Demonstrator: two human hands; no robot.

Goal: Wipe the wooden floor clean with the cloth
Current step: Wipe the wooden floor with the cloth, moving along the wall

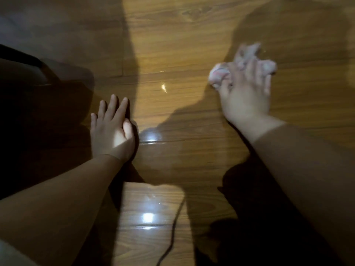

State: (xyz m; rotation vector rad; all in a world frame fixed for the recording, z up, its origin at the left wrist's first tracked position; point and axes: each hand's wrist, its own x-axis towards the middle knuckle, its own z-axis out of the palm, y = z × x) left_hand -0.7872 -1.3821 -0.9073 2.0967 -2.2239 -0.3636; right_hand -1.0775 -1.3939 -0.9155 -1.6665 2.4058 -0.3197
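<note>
A glossy wooden floor (172, 45) of brown planks fills the view, lit in the middle and shadowed at both sides. My right hand (247, 95) reaches forward at the right and presses a crumpled pale pink and white cloth (221, 73) onto the floor, with its fingers over the bunched fabric. The cloth and fingers are motion-blurred. My left hand (111, 129) rests flat on the floor at the left, fingers straight and together, holding nothing.
A dark object (21, 70) with a curved edge stands at the left edge in deep shadow. A thin dark cord (173, 225) trails across the floor near the bottom centre. Bright light reflections (148, 217) glare off the planks between my arms.
</note>
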